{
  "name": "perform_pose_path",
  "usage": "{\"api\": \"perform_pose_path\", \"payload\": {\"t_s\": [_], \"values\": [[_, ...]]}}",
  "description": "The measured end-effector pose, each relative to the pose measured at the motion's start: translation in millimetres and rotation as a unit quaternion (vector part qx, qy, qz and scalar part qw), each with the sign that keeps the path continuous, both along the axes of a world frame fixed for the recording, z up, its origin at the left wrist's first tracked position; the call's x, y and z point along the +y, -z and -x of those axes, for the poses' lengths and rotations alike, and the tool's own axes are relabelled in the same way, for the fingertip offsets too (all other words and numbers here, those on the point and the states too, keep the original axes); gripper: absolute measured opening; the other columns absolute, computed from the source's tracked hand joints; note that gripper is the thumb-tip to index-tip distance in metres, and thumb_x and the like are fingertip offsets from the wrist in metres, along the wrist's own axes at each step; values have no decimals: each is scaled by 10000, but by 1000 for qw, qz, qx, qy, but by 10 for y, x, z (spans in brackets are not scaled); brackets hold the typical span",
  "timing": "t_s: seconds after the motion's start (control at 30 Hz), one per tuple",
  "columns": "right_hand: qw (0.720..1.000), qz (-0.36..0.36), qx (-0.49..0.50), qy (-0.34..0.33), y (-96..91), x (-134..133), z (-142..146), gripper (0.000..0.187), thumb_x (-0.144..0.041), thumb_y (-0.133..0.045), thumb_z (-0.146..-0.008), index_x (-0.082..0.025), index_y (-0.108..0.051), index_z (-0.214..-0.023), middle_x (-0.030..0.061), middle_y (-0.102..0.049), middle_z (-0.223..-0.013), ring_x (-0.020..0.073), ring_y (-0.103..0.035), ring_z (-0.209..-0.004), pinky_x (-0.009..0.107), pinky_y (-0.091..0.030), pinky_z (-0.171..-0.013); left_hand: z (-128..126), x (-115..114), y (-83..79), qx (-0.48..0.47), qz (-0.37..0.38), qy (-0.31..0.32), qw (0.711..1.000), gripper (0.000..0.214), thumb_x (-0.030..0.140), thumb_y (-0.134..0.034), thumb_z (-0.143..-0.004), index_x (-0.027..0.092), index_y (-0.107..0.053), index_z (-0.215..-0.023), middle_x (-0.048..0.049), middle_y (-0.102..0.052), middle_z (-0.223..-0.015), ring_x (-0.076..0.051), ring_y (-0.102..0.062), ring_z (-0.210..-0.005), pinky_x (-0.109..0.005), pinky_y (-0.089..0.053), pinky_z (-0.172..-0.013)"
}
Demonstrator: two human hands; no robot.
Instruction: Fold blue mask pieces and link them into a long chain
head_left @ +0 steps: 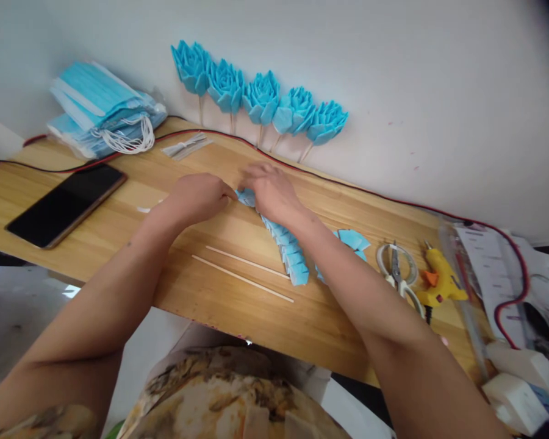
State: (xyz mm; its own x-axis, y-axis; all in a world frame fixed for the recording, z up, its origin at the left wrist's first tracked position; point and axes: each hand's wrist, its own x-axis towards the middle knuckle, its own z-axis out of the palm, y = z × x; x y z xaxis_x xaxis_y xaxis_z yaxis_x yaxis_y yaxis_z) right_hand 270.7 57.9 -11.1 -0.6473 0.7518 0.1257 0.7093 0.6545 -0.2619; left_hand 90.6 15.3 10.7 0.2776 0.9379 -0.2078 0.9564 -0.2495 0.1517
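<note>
A row of overlapping folded blue pieces point(286, 245), looking like mask fabric, runs along the wooden table. At its far end, my left hand point(202, 196) is closed, fingertips pinching the edge of a blue piece point(246, 197). My right hand point(271, 192) bends over the same piece from the other side, its fingers curled down onto it; the thumb is hidden. Two thin wooden sticks point(242, 277) lie at the near end of the row. Several loose blue pieces point(353, 239) are partly covered by my right forearm.
Several blue flowers on sticks point(261, 97) lean against the wall. A stack of face masks point(98, 103), a phone point(66, 204) and white ties point(186, 146) are on the left. Scissors point(396, 268), a tape roll point(410, 263) and a yellow glue gun point(440, 277) lie right. A red-black cable point(348, 183) runs behind.
</note>
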Motion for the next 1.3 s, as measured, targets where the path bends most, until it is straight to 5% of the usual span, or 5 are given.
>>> {"api": "perform_pose_path", "payload": {"t_s": [0.47,0.63,1.0,1.13,1.3], "values": [[994,-46,87,54,-90,-15,-144,434,-58,-462,-862,-228,-709,-1176,16,-577,-1446,261,-468,-1382,490,-361,-1189,-12,-8,-16,-7,-1,-27,1000,442,243,-437,-870,289,-757,-1171,-70,-746,-1127,-304,-674,-1040,-369,-491,-880],[986,-67,140,68,-347,-340,-510,554,-81,-346,-878,-254,-599,-1339,-3,-617,-1396,220,-532,-1325,449,-398,-1175,58,45,2,4,-4,-58,998,465,279,-416,-873,285,-736,-1210,-77,-720,-1224,-345,-648,-1117,-415,-493,-903],[971,-72,172,147,-244,-959,-1009,559,-139,-384,-900,-242,-505,-1436,72,-658,-1337,264,-610,-1243,511,-470,-1087,73,4,-76,-64,-141,-117,981,506,270,-300,-943,209,-670,-1282,-98,-687,-1283,-306,-627,-1143,-396,-463,-890],[950,-111,215,198,-286,-1086,-1251,512,-167,-363,-932,-261,-534,-1405,61,-689,-1284,248,-648,-1194,478,-493,-1073,-92,-112,-171,-104,-116,-63,986,456,322,-371,-936,234,-613,-1312,-61,-735,-1089,-211,-655,-946,-294,-448,-788],[931,-126,243,243,-68,-1088,-1489,477,-186,-347,-939,-258,-595,-1339,56,-720,-1206,239,-692,-1098,454,-539,-1010,-381,-252,-86,-50,-19,117,992,464,346,-482,-901,211,-545,-1340,-71,-727,-951,-231,-660,-865,-301,-427,-750]]}}
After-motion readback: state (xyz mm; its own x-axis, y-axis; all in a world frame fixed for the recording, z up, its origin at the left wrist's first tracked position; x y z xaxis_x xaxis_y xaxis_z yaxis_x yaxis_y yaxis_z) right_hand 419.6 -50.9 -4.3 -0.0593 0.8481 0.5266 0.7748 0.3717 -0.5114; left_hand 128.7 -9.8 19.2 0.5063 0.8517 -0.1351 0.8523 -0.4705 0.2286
